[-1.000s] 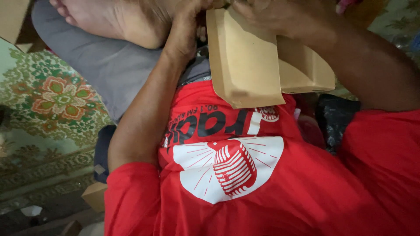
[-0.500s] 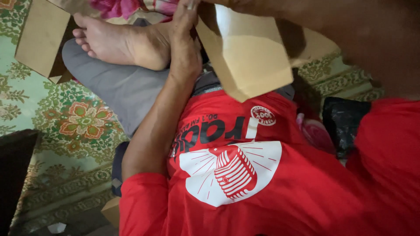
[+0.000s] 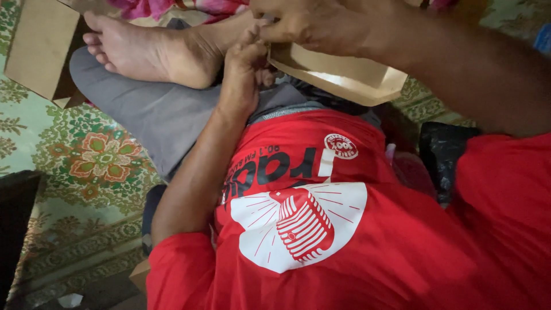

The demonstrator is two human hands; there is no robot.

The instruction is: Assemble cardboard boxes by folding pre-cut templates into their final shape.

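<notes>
A brown cardboard piece (image 3: pixel 344 74) — flat, folded, with a lighter inner face — is held above the lap, tilted, its lower edge over the waist of the red shirt (image 3: pixel 344 229). Its upper edge is covered by the right hand (image 3: pixel 310 26), whose grip is closed over the cardboard from above. The left end of the piece is met by the left hand (image 3: pixel 244 72); its fingers are curled at the cardboard's corner, but whether they actually pinch it cannot be told, since the contact is hidden behind the right hand. Just beside the left hand a bare foot (image 3: pixel 149 49) is seen resting on a grey trouser leg (image 3: pixel 149 120) — the legs are crossed. Under the leg a green floral mat (image 3: pixel 86 166) is spread on the floor. At the upper left another brown cardboard box (image 3: pixel 40 49) lies on the mat, and a dark object (image 3: pixel 447 155) is seen right of the shirt
</notes>
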